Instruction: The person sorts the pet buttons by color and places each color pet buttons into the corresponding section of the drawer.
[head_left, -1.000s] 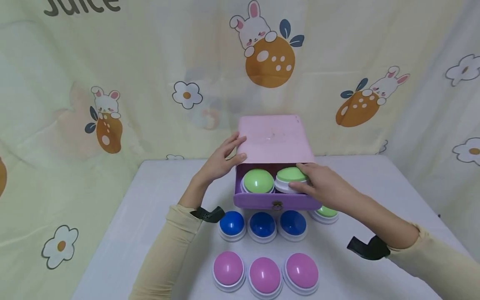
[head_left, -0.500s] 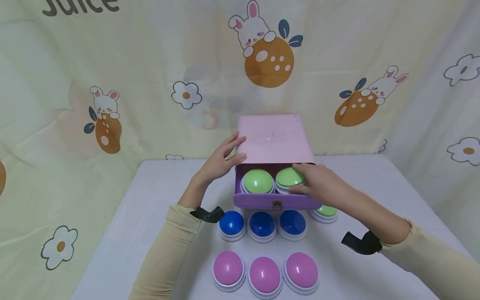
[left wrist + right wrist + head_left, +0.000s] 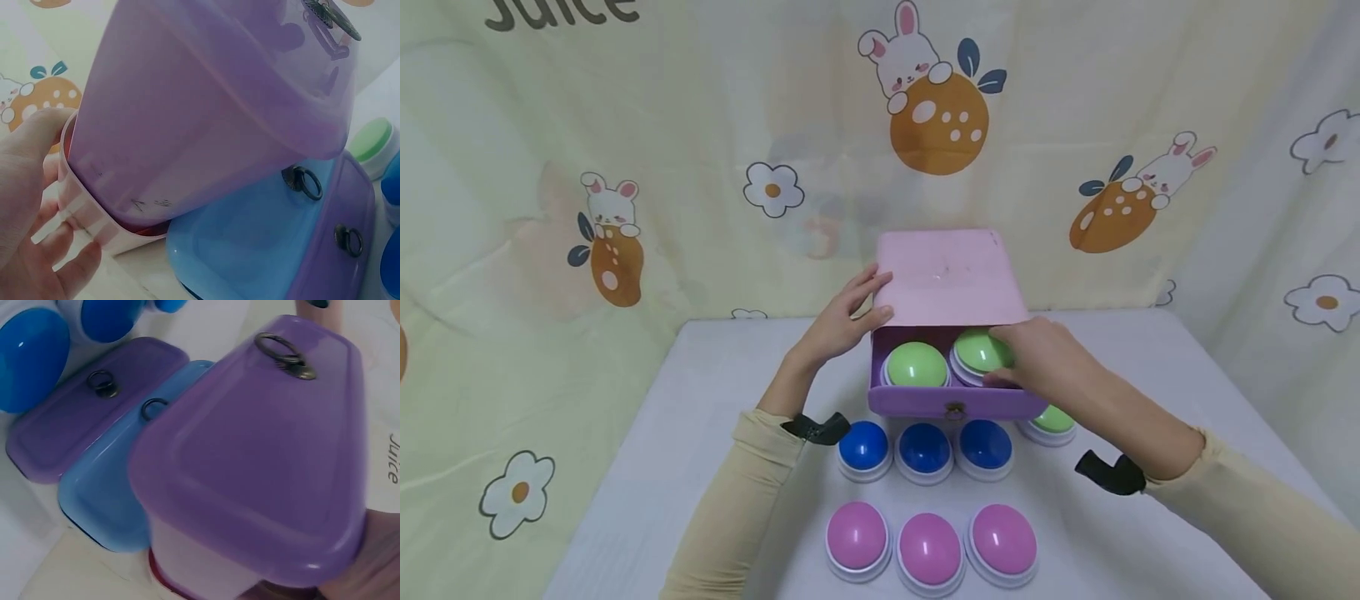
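Note:
A small chest with a pink top (image 3: 947,279) stands at the back of the table, its purple top drawer (image 3: 917,404) pulled out. In the drawer, a round white piece with a green dome (image 3: 917,364) sits on the left. My right hand (image 3: 1047,358) holds a second green-domed piece (image 3: 979,350) by its right side, tilted, at the drawer's right end; its far fingers are hidden. Against the chest's left side rests my left hand (image 3: 841,321), fingers reaching onto the pink edge. Both wrist views show the chest's shut blue drawer (image 3: 250,237) and lower purple drawer (image 3: 328,250).
In front of the chest are a row of blue-domed pieces (image 3: 925,450) and a nearer row of pink-domed ones (image 3: 930,550). Another green-domed piece (image 3: 1054,420) lies right of the blue row, partly hidden. A patterned curtain (image 3: 700,100) hangs behind the table.
My right hand has shifted slightly in toward the drawer, and the green-domed piece it holds has changed its tilt, its dome now facing more forward. The left hand stays put.

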The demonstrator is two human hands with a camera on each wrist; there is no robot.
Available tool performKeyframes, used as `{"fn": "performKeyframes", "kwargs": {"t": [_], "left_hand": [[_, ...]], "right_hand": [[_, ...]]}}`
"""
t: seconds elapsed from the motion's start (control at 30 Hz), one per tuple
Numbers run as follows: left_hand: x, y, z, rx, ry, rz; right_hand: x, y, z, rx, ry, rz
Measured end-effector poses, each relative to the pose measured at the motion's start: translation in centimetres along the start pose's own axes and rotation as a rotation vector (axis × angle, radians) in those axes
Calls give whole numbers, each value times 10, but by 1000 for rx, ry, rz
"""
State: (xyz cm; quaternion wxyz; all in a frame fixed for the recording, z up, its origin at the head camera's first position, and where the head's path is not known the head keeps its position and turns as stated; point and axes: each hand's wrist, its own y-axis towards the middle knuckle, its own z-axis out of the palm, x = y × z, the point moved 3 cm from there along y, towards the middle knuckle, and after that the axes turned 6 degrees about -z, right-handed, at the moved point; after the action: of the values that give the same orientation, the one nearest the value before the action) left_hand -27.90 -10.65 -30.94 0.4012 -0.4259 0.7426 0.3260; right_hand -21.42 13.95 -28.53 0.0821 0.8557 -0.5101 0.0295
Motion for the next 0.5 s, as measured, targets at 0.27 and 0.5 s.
{"fn": "performKeyframes", "kwargs": {"t": [0.27,0.5], "left_hand": [[2,2,1,0,10,2],[0,1,0,-9,11,6]], "right_hand": [[0,3,2,-60,-93,-85],[1,3,-2,-74,-157,-144]]}}
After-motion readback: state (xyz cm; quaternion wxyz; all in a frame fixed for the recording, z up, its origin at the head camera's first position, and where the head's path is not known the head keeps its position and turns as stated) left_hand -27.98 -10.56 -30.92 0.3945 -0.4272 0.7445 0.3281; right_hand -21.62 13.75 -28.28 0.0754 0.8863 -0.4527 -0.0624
